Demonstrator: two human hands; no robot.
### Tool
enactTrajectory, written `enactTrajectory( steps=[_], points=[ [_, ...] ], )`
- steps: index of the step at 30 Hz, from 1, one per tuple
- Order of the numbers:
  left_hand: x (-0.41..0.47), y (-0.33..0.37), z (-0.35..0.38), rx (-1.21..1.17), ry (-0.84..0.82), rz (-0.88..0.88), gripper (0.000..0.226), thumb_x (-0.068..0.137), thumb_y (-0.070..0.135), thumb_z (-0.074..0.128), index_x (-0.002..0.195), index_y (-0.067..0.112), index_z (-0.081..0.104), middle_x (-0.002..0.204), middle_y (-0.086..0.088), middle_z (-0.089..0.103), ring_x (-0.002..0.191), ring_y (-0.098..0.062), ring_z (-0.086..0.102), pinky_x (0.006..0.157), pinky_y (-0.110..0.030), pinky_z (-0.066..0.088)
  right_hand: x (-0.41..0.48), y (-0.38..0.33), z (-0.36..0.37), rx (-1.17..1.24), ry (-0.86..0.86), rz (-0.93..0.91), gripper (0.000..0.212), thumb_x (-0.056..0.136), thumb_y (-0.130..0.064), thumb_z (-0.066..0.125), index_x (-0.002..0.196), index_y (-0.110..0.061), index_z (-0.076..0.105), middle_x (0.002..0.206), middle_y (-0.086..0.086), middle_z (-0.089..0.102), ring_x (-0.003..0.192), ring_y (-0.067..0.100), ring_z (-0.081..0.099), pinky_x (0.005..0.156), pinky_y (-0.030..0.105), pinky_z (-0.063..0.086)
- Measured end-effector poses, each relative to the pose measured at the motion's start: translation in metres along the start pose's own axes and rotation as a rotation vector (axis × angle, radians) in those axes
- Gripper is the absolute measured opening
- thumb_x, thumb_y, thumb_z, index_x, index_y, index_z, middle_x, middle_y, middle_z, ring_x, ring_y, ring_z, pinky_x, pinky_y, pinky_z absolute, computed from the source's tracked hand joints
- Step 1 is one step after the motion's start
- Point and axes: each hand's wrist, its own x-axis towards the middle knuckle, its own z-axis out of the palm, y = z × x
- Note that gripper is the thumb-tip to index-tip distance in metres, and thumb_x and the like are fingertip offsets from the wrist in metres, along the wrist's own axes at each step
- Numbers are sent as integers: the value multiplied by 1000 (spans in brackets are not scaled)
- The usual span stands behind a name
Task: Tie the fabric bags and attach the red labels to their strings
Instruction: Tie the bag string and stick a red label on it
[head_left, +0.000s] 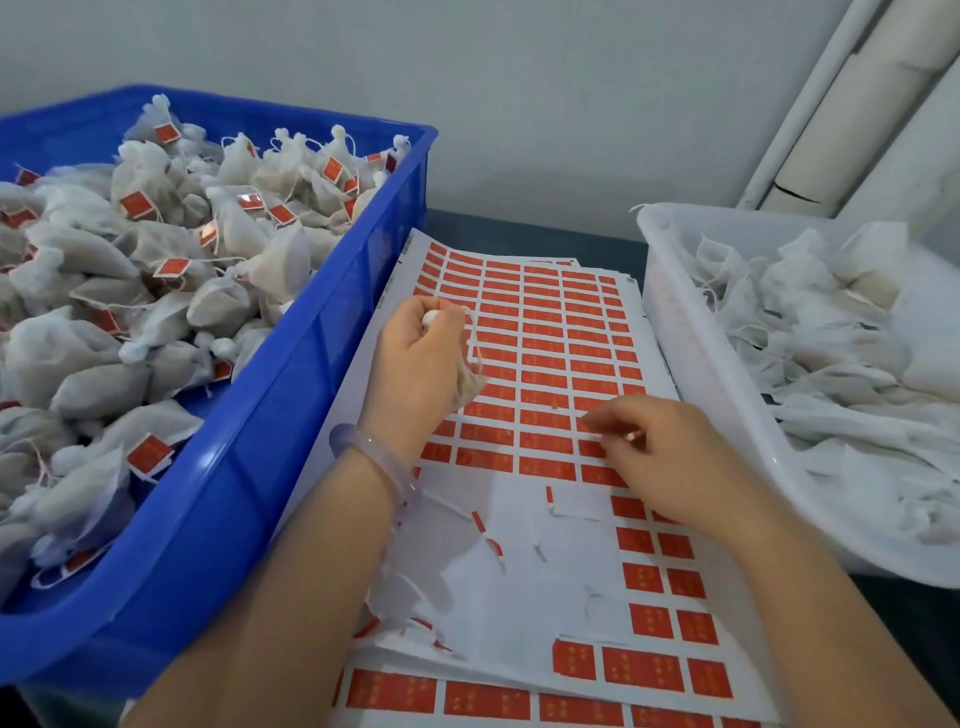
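Against the wall: dark worktop (519, 228) lay under pale grey paint, white pipes (831, 104) at the right corner.
Blue crate (291, 415): left, heaped with tied bags (104, 332) bearing labels.
White tub (670, 312): right, holding untied bags (831, 353).
Label sheets (519, 561): between them, near part peeled bare.
Left hand (421, 353): grip closed round a fabric bag (467, 387) above the sheets.
Right hand (660, 452): grip pinched a red label (632, 435) at the sheet.
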Motion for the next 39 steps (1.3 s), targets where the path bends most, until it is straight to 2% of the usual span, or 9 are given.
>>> enactTrajectory(
  steps=[3, 7, 14, 17, 21, 24, 28, 34, 39],
  points=[
    [0, -1, -1, 17, 20, 20, 14, 94, 29, 52, 82, 33, 57, 60, 28, 60, 66, -5, 64, 59, -24, 53, -16, 6, -2, 24, 72, 50, 25, 95, -28, 51, 118, -33, 56, 107, -22, 51, 78, -7, 47, 71, 8, 36],
    [0, -3, 0, 22, 6, 36, 16, 95, 26, 51, 81, 32, 57, 58, 26, 59, 66, -4, 62, 60, -26, 50, -46, 11, 6, 33, 83, 129, 15, 93, -40, 48, 101, -48, 38, 86, -38, 41, 64, -15, 52, 39, 2, 34],
    [-4, -8, 0, 141, -46, 108, 15, 95, 29, 49, 83, 32, 56, 59, 27, 59, 57, 3, 60, 60, -25, 55, -64, 12, -1, 39, -62, 0, 19, 91, -37, 53, 96, -52, 42, 102, -47, 30, 94, -31, 31, 67, -5, 30],
    [-6, -10, 0, 179, -65, 132, 16, 95, 30, 49, 81, 32, 56, 60, 27, 59, 52, 9, 58, 65, -27, 55, -71, 9, -2, 33, -77, -4, 21, 86, -41, 59, 91, -54, 43, 104, -46, 33, 100, -25, 35, 74, -1, 33],
    [-6, -11, 1, 210, -83, 141, 14, 95, 31, 49, 83, 33, 56, 61, 29, 57, 55, 8, 58, 70, -29, 55, -76, 1, 11, -117, -23, 46, 30, 82, -55, 54, 105, -49, 35, 101, -35, 29, 92, -10, 40, 76, 10, 30],
    [-8, -12, 2, 248, -104, 160, 13, 95, 33, 48, 84, 31, 55, 61, 28, 57, 54, 8, 57, 66, -26, 55, -68, -9, 17, -215, 56, 76, 36, 81, -62, 51, 108, -41, 40, 102, -25, 31, 90, -1, 41, 80, 15, 34],
    [-11, -11, 1, 274, -98, 181, 13, 96, 34, 47, 87, 30, 55, 61, 30, 58, 56, 12, 57, 49, -11, 46, -56, -17, 13, -190, 32, 154, 30, 78, -55, 61, 90, -41, 38, 81, -24, 37, 69, 0, 49, 58, 11, 34],
    [-13, -10, 3, 309, -111, 188, 14, 96, 31, 46, 85, 28, 54, 56, 27, 55, 49, 10, 53, 48, -12, 46, -50, -14, 7, -229, 39, 194, 29, 82, -43, 64, 68, -38, 39, 64, -26, 40, 51, -2, 50, 42, 6, 24],
    [-18, -9, 5, 340, -174, 197, 15, 96, 29, 44, 84, 29, 52, 55, 29, 54, 50, 11, 54, 41, -7, 40, -54, -6, 7, -179, 14, 172, 15, 82, -47, 63, 88, -36, 54, 73, -28, 42, 61, -5, 51, 44, 4, 26]
  ],
)
